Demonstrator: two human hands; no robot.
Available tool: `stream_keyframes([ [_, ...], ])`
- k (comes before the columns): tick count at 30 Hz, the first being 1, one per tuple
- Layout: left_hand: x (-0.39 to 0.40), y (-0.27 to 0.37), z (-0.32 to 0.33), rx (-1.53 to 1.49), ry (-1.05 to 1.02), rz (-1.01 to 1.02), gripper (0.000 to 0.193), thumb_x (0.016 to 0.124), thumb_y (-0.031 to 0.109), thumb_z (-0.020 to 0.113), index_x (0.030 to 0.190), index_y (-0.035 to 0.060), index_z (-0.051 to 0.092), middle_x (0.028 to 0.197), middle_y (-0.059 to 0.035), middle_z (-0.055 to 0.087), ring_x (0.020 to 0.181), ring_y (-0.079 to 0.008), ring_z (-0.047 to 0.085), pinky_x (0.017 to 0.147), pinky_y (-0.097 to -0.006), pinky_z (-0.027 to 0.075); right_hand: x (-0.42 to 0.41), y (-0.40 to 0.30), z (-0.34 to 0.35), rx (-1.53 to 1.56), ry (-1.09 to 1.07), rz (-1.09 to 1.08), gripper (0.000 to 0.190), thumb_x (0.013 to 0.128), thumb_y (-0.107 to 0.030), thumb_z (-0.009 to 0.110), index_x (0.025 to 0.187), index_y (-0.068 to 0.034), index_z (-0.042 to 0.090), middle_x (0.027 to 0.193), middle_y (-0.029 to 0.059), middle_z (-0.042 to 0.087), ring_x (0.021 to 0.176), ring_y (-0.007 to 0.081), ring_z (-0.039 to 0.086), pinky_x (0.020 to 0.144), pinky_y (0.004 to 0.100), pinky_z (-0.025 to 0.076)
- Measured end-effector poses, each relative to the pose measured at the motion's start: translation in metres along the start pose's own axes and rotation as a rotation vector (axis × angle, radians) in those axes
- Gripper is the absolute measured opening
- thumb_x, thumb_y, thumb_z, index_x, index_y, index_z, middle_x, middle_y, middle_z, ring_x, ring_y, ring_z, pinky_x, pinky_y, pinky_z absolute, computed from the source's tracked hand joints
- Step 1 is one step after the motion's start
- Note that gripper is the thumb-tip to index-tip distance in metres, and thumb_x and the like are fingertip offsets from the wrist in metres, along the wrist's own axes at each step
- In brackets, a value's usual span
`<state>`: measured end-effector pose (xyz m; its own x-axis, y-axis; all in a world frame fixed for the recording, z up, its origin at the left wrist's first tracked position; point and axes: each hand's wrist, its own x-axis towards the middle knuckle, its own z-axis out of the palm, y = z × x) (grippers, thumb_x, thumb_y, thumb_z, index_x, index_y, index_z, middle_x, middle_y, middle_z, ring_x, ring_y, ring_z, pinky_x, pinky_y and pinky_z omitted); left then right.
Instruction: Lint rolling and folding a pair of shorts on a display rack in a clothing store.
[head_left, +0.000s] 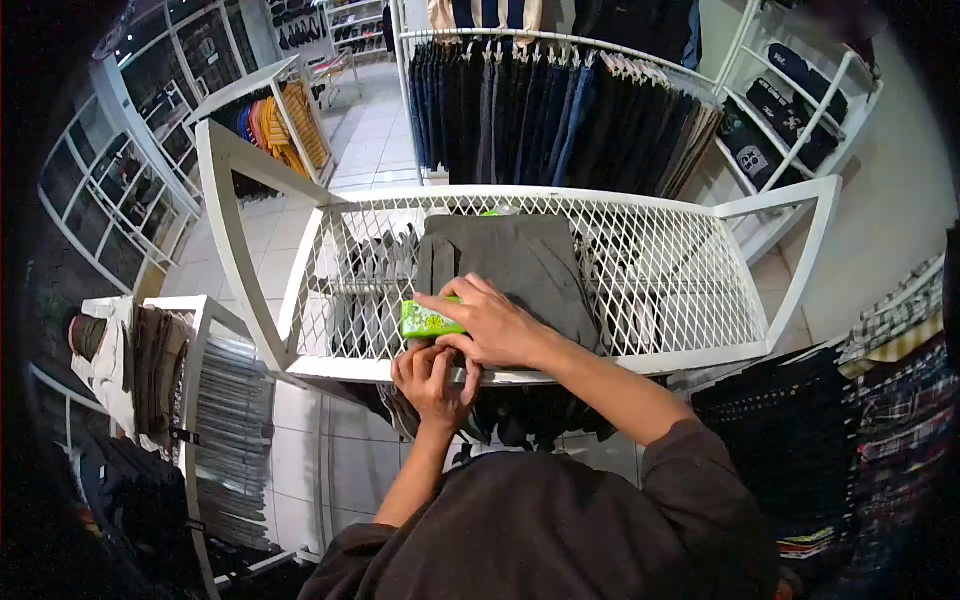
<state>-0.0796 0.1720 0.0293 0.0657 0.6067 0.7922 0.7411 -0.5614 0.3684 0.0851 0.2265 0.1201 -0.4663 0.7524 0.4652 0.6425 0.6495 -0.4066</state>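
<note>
A folded pair of dark grey trousers (517, 259) lies on a white metal mesh shelf (675, 262) in front of me. On its near left part is a small bright green box or packet (429, 318) with a flower-like pattern and some writing. My right hand (487, 319) grips this packet from the right, with fingers across its top. Just below, at the shelf's front rim, my left hand (435, 381) has bent fingers close to the packet's near edge; whether they pinch anything is hidden.
Raised white frames (244, 247) bound the shelf on both sides, and clothes hang beneath its mesh. Beyond it stands a rail of hanging jeans (517, 112). Folded trousers (154, 367) lie on a rack at my left; dark garments (780, 435) hang at my right.
</note>
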Motion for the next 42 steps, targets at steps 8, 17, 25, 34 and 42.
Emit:
stream_keyframes([
  [8,0.003,0.006,0.002,-0.041,0.004,-0.025,0.03,0.075,0.025,0.082,0.101,0.0123,0.075,0.104,-0.0029,0.067,0.112,-0.0249,0.061,0.102,-0.0431,0.037,0.013,0.134,-0.044,-0.574,0.388,0.4,0.052,0.086,-0.026,0.074,0.134,-0.011,0.062,0.106,0.0192,0.062,0.101,0.0381,0.056,0.09,0.0474,0.048],
  [17,-0.001,0.0,-0.007,-0.027,-0.02,-0.033,0.028,0.079,0.022,0.079,0.104,0.0091,0.075,0.107,-0.0061,0.067,0.116,-0.0281,0.059,0.104,-0.0444,0.036,-0.013,0.037,-0.029,-0.394,-0.012,0.323,0.053,0.086,-0.032,0.076,0.134,-0.013,0.064,0.115,0.0176,0.068,0.105,0.0366,0.061,0.094,0.0456,0.047],
  [25,0.002,0.005,0.0,0.004,-0.01,-0.027,0.031,0.076,0.025,0.08,0.103,0.0117,0.076,0.104,-0.004,0.068,0.112,-0.0249,0.061,0.103,-0.0414,0.036,-0.038,-0.001,-0.065,-0.273,0.251,0.38,0.049,0.088,-0.034,0.075,0.132,-0.015,0.067,0.103,0.0181,0.064,0.097,0.0323,0.059,0.089,0.0454,0.048],
  [34,0.006,0.008,-0.007,-0.02,-0.033,-0.006,0.029,0.079,0.021,0.078,0.106,0.0081,0.075,0.109,-0.0077,0.067,0.114,-0.0303,0.059,0.103,-0.0446,0.037,-0.127,0.061,-0.112,-0.717,0.256,0.852,0.05,0.088,-0.027,0.077,0.133,-0.01,0.066,0.107,0.0167,0.066,0.106,0.0322,0.057,0.097,0.0448,0.045],
  [42,0.008,0.01,-0.012,-0.132,-0.107,-0.053,0.033,0.08,0.018,0.076,0.111,0.0064,0.074,0.114,-0.011,0.065,0.117,-0.0336,0.057,0.107,-0.0477,0.036,-0.192,0.071,-0.094,-0.53,0.404,0.952,0.054,0.091,-0.034,0.073,0.138,-0.008,0.063,0.113,0.0178,0.063,0.104,0.0352,0.057,0.098,0.0464,0.043],
])
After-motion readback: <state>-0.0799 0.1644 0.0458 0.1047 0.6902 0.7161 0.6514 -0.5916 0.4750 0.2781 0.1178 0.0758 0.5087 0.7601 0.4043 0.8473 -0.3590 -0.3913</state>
